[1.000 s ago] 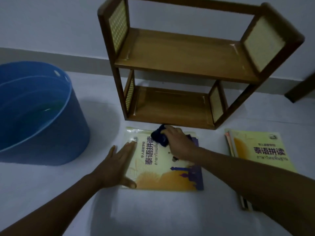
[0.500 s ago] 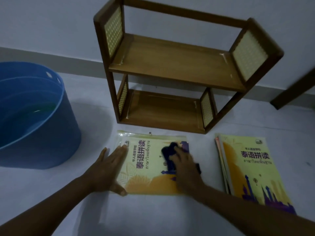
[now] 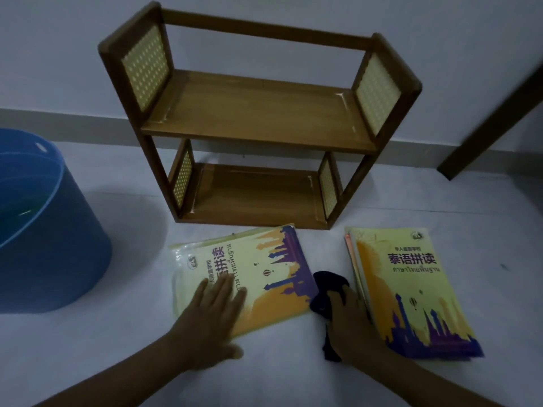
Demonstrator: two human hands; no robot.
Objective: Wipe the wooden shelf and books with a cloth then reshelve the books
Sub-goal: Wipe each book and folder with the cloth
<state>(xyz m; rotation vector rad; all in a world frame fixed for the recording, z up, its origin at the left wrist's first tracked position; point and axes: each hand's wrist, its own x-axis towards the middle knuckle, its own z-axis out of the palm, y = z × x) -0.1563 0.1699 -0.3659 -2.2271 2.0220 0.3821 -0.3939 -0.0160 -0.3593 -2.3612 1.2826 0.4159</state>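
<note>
A two-tier wooden shelf (image 3: pixel 258 121) stands empty against the wall. In front of it a yellow and purple book (image 3: pixel 264 277) lies on the white floor, turned at an angle. My left hand (image 3: pixel 214 312) lies flat on its near left part, fingers straight. My right hand (image 3: pixel 346 318) grips a dark blue cloth (image 3: pixel 327 284) on the floor just right of that book. A stack of similar books (image 3: pixel 408 286) lies to the right, next to my right hand.
A large blue plastic tub (image 3: pixel 50 230) stands at the left, close to the book. A dark wooden leg or board (image 3: pixel 493 121) slants in at the far right by the wall. White floor lies all round.
My right hand has slid the cloth off the book's cover to the floor at its right edge. The book has turned clockwise under my left hand, which moved further onto the cover.
</note>
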